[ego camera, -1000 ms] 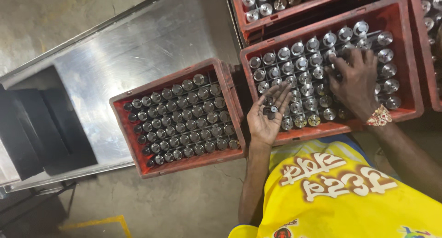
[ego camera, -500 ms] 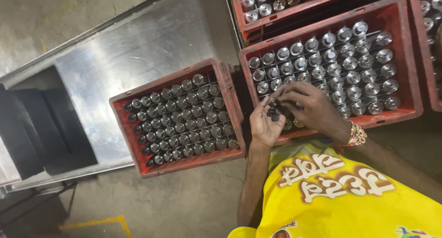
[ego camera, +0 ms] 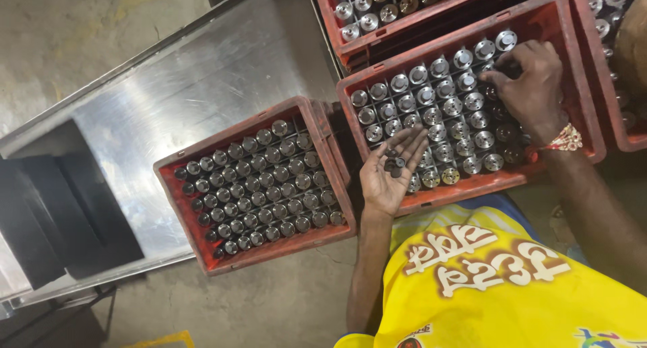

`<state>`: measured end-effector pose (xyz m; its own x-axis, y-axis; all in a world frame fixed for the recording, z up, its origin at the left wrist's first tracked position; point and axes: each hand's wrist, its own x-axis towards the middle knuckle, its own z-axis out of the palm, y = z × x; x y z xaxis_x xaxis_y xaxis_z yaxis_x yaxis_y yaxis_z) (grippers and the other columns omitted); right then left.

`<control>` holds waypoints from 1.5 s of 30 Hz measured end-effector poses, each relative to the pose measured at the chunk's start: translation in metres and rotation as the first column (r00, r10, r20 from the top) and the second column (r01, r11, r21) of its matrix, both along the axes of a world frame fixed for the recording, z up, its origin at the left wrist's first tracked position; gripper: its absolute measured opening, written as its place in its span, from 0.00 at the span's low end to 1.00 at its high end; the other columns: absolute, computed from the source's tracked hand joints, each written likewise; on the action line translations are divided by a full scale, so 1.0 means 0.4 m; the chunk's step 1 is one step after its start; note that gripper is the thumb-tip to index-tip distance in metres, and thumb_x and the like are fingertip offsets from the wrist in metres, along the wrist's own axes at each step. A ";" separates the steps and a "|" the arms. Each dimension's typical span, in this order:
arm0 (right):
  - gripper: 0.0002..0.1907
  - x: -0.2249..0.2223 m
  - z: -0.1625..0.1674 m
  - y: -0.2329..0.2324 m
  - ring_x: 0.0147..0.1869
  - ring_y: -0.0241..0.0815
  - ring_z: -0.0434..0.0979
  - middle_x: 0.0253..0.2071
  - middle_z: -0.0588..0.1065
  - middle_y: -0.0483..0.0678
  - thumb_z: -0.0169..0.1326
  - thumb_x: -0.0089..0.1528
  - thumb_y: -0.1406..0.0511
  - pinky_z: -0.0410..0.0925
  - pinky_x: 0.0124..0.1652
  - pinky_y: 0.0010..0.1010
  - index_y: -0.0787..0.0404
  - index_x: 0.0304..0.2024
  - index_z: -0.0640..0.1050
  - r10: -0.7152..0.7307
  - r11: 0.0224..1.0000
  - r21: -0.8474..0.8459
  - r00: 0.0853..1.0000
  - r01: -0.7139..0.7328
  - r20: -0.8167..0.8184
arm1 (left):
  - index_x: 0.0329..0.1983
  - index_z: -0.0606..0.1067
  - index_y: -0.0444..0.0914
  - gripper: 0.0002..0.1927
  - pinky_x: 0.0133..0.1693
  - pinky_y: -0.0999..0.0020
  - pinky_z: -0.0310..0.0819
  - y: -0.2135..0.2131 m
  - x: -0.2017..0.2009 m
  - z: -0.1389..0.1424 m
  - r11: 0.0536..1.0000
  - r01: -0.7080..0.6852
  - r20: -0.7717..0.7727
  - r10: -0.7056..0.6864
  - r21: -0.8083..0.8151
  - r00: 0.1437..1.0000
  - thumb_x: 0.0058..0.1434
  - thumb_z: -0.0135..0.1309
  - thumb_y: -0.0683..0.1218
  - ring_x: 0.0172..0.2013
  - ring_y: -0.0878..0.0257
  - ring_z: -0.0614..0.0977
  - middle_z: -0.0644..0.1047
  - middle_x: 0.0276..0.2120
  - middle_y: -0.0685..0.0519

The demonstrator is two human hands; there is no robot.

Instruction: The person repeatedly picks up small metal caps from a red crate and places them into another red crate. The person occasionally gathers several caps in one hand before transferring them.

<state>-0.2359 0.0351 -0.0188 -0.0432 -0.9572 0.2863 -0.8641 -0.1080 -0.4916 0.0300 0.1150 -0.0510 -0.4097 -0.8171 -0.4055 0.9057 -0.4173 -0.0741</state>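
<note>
My left hand (ego camera: 389,173) is palm up over the near edge of a red crate (ego camera: 578,99), with a few small dark round parts (ego camera: 393,164) lying in the palm. My right hand (ego camera: 530,85) reaches into the far right part of that crate, fingers bent down among upright shiny metal cylinders (ego camera: 431,112). A band of beads sits on my right wrist. Whether the right fingers pinch anything is hidden.
A second red crate (ego camera: 182,206) full of darker metal cylinders rests on a sloped steel chute (ego camera: 202,85) to the left. Two more red crates (ego camera: 404,41) with similar parts stand at the top and far right. Black blocks (ego camera: 60,213) sit at the chute's left end.
My right hand came from the crate to my left palm, then moved back up into the crate's far right corner. My left hand stayed palm up with the small parts.
</note>
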 end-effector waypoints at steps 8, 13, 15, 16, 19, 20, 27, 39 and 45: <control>0.12 0.043 -0.024 0.071 0.47 0.51 0.68 0.40 0.71 0.53 0.71 0.59 0.66 0.64 0.45 0.46 0.65 0.42 0.84 0.045 0.997 -0.046 0.942 -0.064 -0.334 | 0.61 0.64 0.18 0.21 0.74 0.43 0.57 0.005 0.012 -0.007 0.998 -0.058 -0.001 0.058 -0.008 0.998 0.76 0.36 0.43 0.70 0.34 0.64 0.64 0.66 0.24; 0.05 0.049 0.029 0.075 0.48 0.47 0.71 0.42 0.74 0.51 0.67 0.66 0.67 0.65 0.47 0.40 0.60 0.42 0.83 0.023 0.998 0.061 0.985 -0.012 -0.170 | 0.62 0.63 0.19 0.22 0.74 0.43 0.56 -0.004 0.001 0.007 0.998 -0.060 -0.022 0.060 -0.002 0.998 0.75 0.36 0.44 0.70 0.34 0.64 0.63 0.67 0.25; 0.05 0.095 0.059 0.089 0.46 0.45 0.74 0.42 0.76 0.51 0.66 0.65 0.68 0.67 0.46 0.38 0.59 0.43 0.82 0.069 0.991 0.110 0.993 -0.079 0.093 | 0.65 0.62 0.19 0.25 0.74 0.44 0.54 -0.001 0.001 0.015 0.993 -0.080 -0.029 0.078 -0.083 0.997 0.76 0.36 0.45 0.71 0.36 0.63 0.62 0.69 0.26; 0.06 0.134 0.069 0.114 0.45 0.43 0.77 0.43 0.78 0.51 0.65 0.65 0.68 0.69 0.46 0.36 0.59 0.44 0.82 0.105 0.980 0.138 0.965 -0.141 0.241 | 0.67 0.62 0.20 0.25 0.74 0.45 0.54 0.000 0.003 0.017 0.994 -0.078 -0.027 0.076 -0.082 0.997 0.76 0.35 0.45 0.72 0.37 0.63 0.61 0.70 0.28; 0.12 0.244 0.074 0.175 0.37 0.43 0.82 0.41 0.79 0.51 0.66 0.57 0.69 0.71 0.32 0.34 0.60 0.44 0.83 0.168 0.882 0.316 0.861 -0.348 0.479 | 0.70 0.60 0.22 0.27 0.73 0.51 0.54 0.009 0.007 0.020 0.997 -0.039 0.066 0.043 -0.071 0.997 0.76 0.33 0.47 0.73 0.41 0.61 0.61 0.72 0.31; 0.13 0.269 0.070 0.184 0.40 0.46 0.81 0.42 0.79 0.53 0.65 0.56 0.69 0.72 0.36 0.35 0.61 0.44 0.82 0.245 0.898 0.231 0.861 -0.375 0.445 | 0.71 0.60 0.23 0.28 0.73 0.53 0.55 0.010 0.008 0.019 0.997 -0.005 0.147 0.017 -0.083 0.989 0.76 0.33 0.47 0.73 0.43 0.61 0.60 0.72 0.32; 0.10 0.244 0.071 0.186 0.44 0.45 0.82 0.44 0.79 0.54 0.64 0.57 0.71 0.76 0.44 0.34 0.64 0.42 0.81 0.253 0.933 0.118 0.853 -0.340 0.456 | 0.68 0.63 0.23 0.26 0.74 0.57 0.56 0.017 0.005 0.000 0.997 0.020 0.096 -0.013 -0.071 0.995 0.76 0.33 0.46 0.73 0.42 0.63 0.62 0.71 0.32; 0.10 -0.063 0.010 0.016 0.43 0.46 0.81 0.43 0.78 0.55 0.72 0.64 0.70 0.73 0.40 0.32 0.68 0.41 0.82 -0.063 0.993 0.100 0.997 0.058 0.039 | 0.58 0.68 0.20 0.19 0.71 0.44 0.61 0.011 0.008 -0.017 0.999 -0.039 0.026 0.039 0.001 0.999 0.74 0.38 0.43 0.67 0.35 0.68 0.69 0.63 0.27; 0.11 -0.008 0.039 0.079 0.51 0.52 0.74 0.46 0.74 0.54 0.70 0.62 0.67 0.70 0.47 0.42 0.64 0.45 0.85 -0.002 1.000 -0.018 0.928 -0.005 -0.372 | 0.56 0.68 0.21 0.18 0.72 0.43 0.59 0.010 0.027 -0.010 0.996 -0.084 0.079 0.082 0.024 0.994 0.76 0.38 0.43 0.68 0.36 0.67 0.68 0.62 0.27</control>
<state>-0.2393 0.0668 -0.0032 0.0709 -0.9515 0.2993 -0.9844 -0.1151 -0.1327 0.0408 0.1188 -0.0551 -0.3075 -0.8354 -0.4556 0.9405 -0.3395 -0.0125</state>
